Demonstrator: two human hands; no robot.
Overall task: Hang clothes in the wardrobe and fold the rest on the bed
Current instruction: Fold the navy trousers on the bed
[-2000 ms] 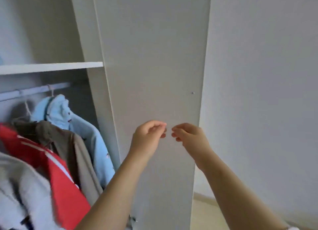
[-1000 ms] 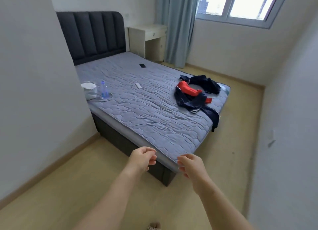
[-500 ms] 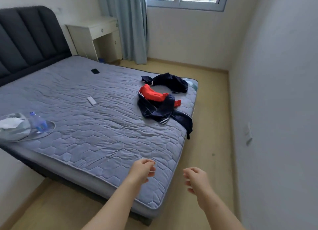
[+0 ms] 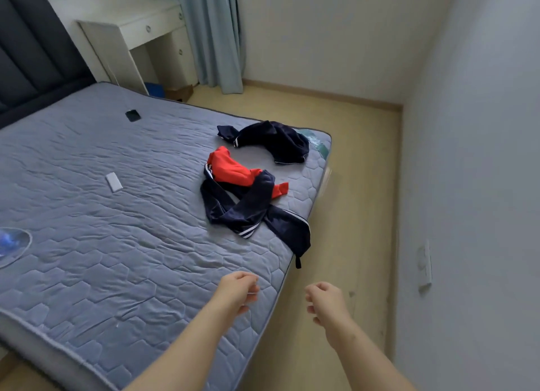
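Observation:
On the grey quilted bed [image 4: 117,244], near its right edge, lies a crumpled pile: a navy garment with white stripes [image 4: 248,212] tangled with a red piece [image 4: 233,168]. One navy leg hangs over the mattress edge. A second navy garment [image 4: 274,140] lies just beyond, by the far corner. My left hand [image 4: 238,288] hovers over the bed's near right corner, fingers loosely curled, holding nothing. My right hand [image 4: 325,303] hangs over the floor beside the bed, also loosely curled and empty. Both hands are well short of the clothes. The wardrobe is out of view.
A black phone [image 4: 133,115] and a small white remote [image 4: 114,181] lie on the mattress. A clear plastic bag [image 4: 11,244] sits at the left edge. A white desk [image 4: 131,37], curtain [image 4: 213,34] and dark headboard [image 4: 32,45] stand behind. The wall [image 4: 467,186] runs close on the right.
I have turned from the wardrobe door to the bed and come closer to its right corner. The clothes pile now looms larger. Both hands stay empty in front of me.

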